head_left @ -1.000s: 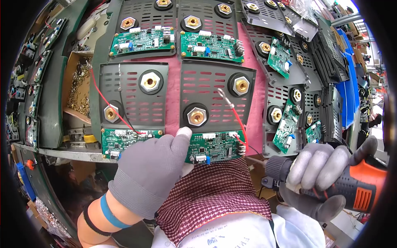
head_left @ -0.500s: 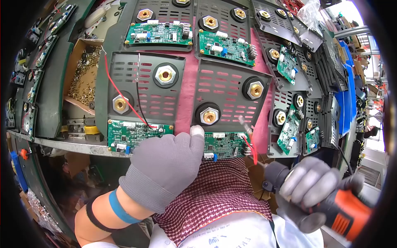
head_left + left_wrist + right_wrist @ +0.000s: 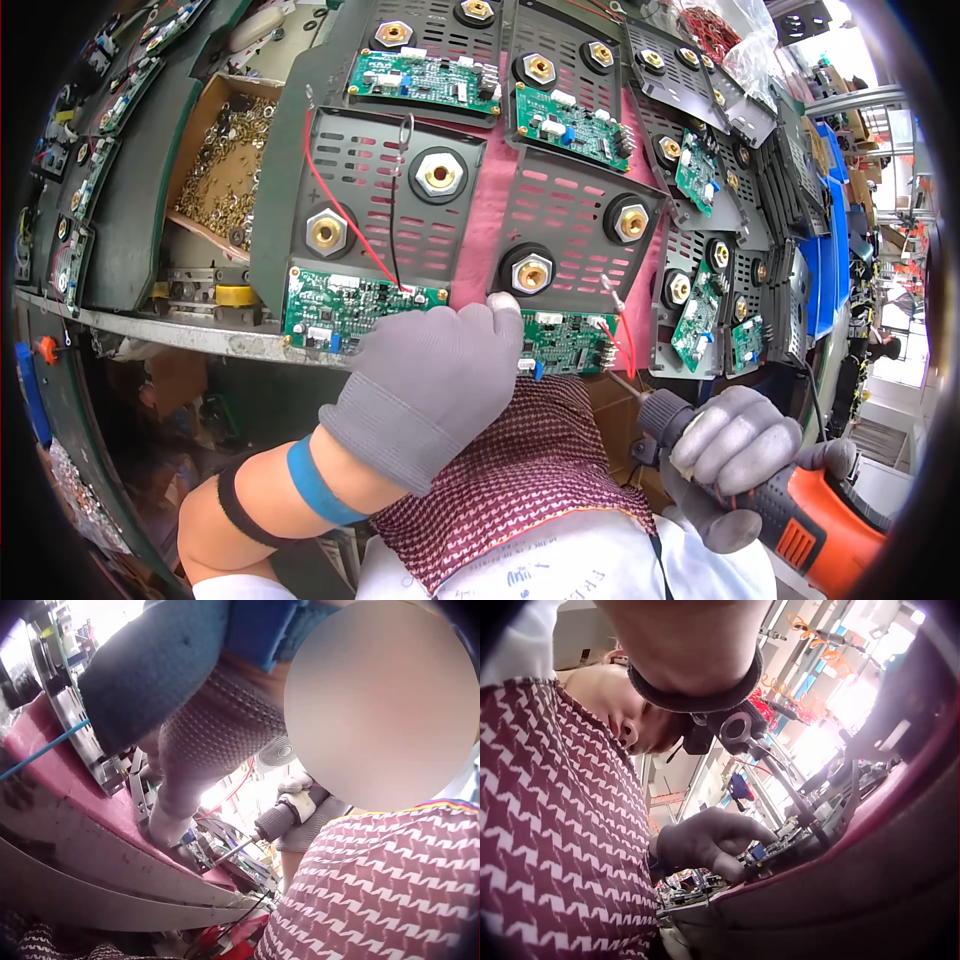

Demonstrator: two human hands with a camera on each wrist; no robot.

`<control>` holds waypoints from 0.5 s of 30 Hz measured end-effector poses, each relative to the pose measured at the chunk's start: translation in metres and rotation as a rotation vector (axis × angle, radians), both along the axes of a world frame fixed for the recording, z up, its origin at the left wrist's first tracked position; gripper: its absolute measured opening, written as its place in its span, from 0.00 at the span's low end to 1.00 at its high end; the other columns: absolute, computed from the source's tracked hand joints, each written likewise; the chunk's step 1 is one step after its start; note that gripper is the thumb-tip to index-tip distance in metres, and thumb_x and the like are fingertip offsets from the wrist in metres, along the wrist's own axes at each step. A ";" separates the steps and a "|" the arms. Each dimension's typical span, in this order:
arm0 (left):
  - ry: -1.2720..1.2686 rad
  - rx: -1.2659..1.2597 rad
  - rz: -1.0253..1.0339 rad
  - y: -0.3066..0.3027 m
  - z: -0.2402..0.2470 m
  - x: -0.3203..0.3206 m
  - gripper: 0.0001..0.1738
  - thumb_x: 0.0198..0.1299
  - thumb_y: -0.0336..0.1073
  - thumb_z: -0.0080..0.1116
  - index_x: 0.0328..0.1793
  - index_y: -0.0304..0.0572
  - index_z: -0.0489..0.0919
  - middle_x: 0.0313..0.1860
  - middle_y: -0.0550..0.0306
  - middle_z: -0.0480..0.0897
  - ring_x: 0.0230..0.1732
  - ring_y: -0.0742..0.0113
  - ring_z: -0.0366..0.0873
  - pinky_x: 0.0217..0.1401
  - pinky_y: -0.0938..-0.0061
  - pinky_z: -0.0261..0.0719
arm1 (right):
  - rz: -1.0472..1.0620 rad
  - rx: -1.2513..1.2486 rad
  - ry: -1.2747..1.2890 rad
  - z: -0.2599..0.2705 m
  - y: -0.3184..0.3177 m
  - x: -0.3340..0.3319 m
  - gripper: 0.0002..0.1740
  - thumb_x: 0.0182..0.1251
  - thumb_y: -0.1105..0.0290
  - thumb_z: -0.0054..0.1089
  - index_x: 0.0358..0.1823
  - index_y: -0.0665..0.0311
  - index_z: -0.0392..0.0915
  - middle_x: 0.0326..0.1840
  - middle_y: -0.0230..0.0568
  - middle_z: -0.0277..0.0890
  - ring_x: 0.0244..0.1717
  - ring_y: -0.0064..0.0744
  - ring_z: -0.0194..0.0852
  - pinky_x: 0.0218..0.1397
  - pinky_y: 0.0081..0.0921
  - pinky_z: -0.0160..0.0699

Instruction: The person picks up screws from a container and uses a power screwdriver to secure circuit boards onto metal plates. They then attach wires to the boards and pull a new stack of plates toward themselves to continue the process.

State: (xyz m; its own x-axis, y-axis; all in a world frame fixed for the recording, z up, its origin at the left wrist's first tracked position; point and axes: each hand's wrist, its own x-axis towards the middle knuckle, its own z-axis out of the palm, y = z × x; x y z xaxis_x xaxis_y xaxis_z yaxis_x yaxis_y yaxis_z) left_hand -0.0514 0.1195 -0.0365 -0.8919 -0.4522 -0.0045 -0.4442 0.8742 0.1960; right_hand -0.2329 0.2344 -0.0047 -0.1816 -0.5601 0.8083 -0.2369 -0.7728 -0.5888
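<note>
The gloved left hand grips the near left end of a green circuit board, its thumb by the brass nut of the slotted metal plate. In the gloved right hand is an orange and black power screwdriver, its shaft pointing at the board's right end; whether the tip touches cannot be told. A red wire with a ring terminal rises from that end. In the right wrist view the left hand pinches the board's edge, and the driver shows in the left wrist view.
Left of this plate lies another plate with a board and red and black wires. More plates with boards stand behind and at the right. A cardboard box of brass hardware is at the left, a blue bin at the far right.
The head view has shifted, so the plates appear further right. The driver has moved left and lower relative to the first frame, its tip near the board's right end. The left hand keeps its hold.
</note>
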 end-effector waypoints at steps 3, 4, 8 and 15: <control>0.006 -0.010 -0.014 0.000 0.000 -0.001 0.31 0.49 0.46 0.64 0.56 0.33 0.71 0.24 0.58 0.71 0.26 0.64 0.75 0.22 0.71 0.72 | 0.120 0.075 0.041 0.007 -0.001 -0.003 0.47 0.61 0.69 0.61 0.75 0.66 0.41 0.19 0.29 0.63 0.09 0.16 0.57 0.10 0.14 0.68; 0.010 -0.005 -0.007 0.001 -0.002 0.000 0.30 0.50 0.44 0.63 0.55 0.33 0.72 0.24 0.58 0.71 0.25 0.65 0.75 0.21 0.71 0.72 | 0.127 0.077 0.044 0.008 -0.002 -0.004 0.47 0.61 0.69 0.61 0.75 0.66 0.41 0.19 0.29 0.63 0.09 0.16 0.57 0.10 0.14 0.68; 0.001 -0.070 0.034 0.003 0.000 -0.004 0.24 0.52 0.38 0.60 0.55 0.34 0.73 0.22 0.61 0.71 0.22 0.67 0.75 0.19 0.72 0.71 | 0.151 0.131 0.023 0.004 -0.008 -0.004 0.48 0.60 0.70 0.62 0.75 0.65 0.40 0.19 0.30 0.64 0.09 0.16 0.58 0.11 0.15 0.69; 0.000 -0.034 0.037 0.001 -0.001 -0.004 0.20 0.54 0.33 0.56 0.53 0.35 0.75 0.21 0.62 0.69 0.20 0.69 0.73 0.16 0.73 0.68 | 0.090 0.035 0.085 -0.004 -0.001 0.004 0.41 0.60 0.68 0.61 0.70 0.74 0.49 0.18 0.27 0.64 0.10 0.15 0.62 0.14 0.14 0.74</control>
State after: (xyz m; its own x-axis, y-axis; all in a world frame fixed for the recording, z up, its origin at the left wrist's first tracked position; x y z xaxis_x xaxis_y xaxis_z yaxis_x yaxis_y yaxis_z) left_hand -0.0552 0.1206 -0.0372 -0.8748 -0.4843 0.0116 -0.4759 0.8636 0.1669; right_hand -0.2286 0.2329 -0.0090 -0.0607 -0.5989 0.7985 -0.2174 -0.7729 -0.5962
